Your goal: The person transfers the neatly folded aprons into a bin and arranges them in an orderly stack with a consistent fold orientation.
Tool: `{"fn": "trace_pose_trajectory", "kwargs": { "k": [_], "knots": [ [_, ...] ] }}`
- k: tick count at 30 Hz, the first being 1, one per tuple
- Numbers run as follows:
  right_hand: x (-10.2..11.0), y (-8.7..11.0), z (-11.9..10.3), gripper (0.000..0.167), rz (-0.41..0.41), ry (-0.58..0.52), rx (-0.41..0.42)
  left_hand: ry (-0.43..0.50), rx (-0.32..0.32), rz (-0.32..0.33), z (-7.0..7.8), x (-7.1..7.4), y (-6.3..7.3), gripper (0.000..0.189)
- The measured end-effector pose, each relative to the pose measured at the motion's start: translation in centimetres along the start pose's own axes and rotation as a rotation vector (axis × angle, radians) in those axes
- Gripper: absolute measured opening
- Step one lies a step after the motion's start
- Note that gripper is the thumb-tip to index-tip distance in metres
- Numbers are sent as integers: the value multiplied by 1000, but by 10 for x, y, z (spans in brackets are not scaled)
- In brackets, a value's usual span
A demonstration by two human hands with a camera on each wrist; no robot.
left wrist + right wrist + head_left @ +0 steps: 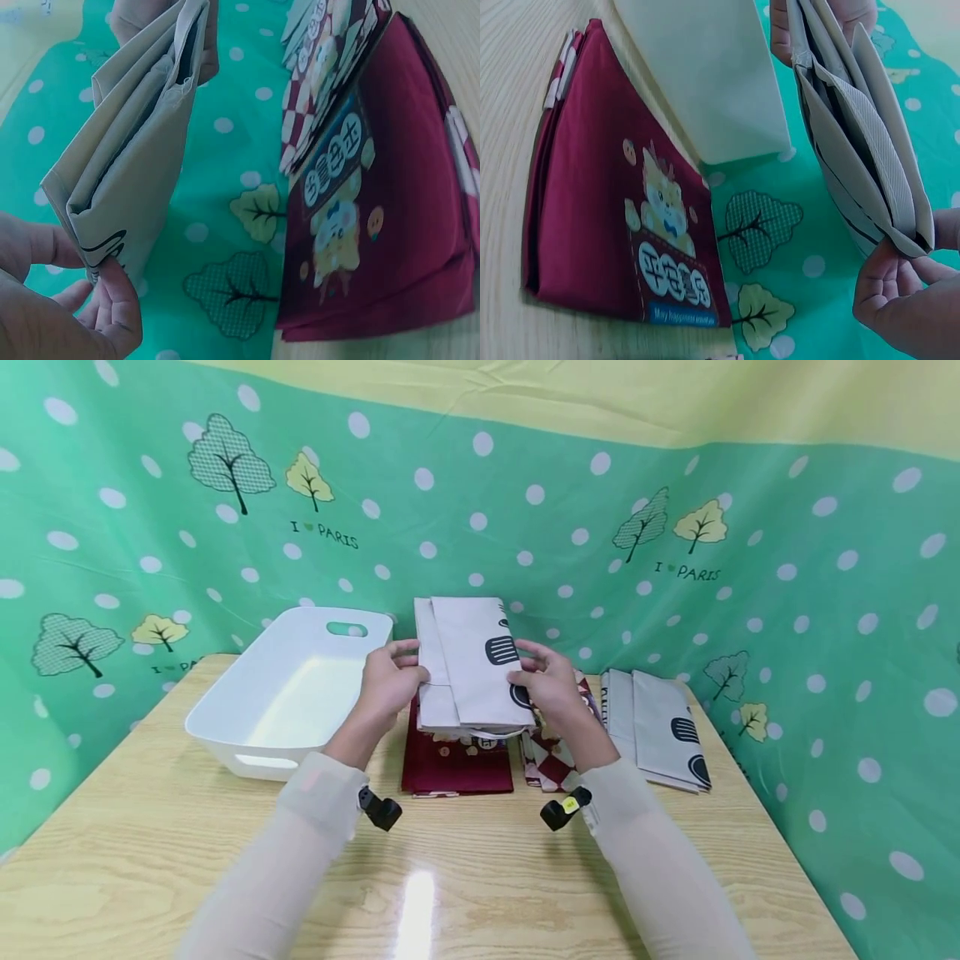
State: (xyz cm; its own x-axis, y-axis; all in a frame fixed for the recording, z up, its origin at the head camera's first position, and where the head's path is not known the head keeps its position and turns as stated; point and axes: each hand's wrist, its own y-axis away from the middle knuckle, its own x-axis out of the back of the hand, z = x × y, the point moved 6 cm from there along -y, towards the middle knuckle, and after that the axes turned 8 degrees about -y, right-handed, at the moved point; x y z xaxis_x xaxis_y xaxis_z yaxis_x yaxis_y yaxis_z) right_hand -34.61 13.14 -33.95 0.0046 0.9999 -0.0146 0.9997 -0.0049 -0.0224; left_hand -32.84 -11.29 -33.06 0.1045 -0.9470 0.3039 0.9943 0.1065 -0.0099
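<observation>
Both hands hold a folded off-white cloth with black print [468, 660] up above the table. My left hand [384, 683] pinches its left edge, thumb on the front face and fingers behind. On the opposite edge, my right hand [555, 687] pinches it in the same way. Several folded layers show along its lower edge in the left wrist view and the right wrist view. Below it lies a folded dark red cloth [457, 772] with a cartoon animal and white characters, partly hidden by the held cloth in the head view.
A white plastic bin [288, 693] with a handle slot stands on the left of the wooden table [225, 860]. To the right lie a folded red-and-white checked cloth [555, 764] and another folded off-white cloth [660, 727]. A green dotted curtain [450, 510] hangs behind.
</observation>
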Motion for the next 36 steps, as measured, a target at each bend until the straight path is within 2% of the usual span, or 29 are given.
{"fn": "trace_pose_trajectory", "kwargs": {
  "k": [4,10,21,26,36],
  "knots": [
    [-14,0,-7,59,-9,10,2,-32,-10,25,2,16,1,58],
    [-31,-3,-14,59,-31,13,19,-72,6,57,-1,35,1,56],
    [-79,-7,-25,61,-128,-66,27,-137,-4,123,3,80,6,55],
    [-95,-6,-30,60,-130,-39,33,-186,-13,161,4,96,6,56],
    [-133,-8,-33,60,-122,-64,33,-258,13,197,-2,127,3,56]
  ]
}}
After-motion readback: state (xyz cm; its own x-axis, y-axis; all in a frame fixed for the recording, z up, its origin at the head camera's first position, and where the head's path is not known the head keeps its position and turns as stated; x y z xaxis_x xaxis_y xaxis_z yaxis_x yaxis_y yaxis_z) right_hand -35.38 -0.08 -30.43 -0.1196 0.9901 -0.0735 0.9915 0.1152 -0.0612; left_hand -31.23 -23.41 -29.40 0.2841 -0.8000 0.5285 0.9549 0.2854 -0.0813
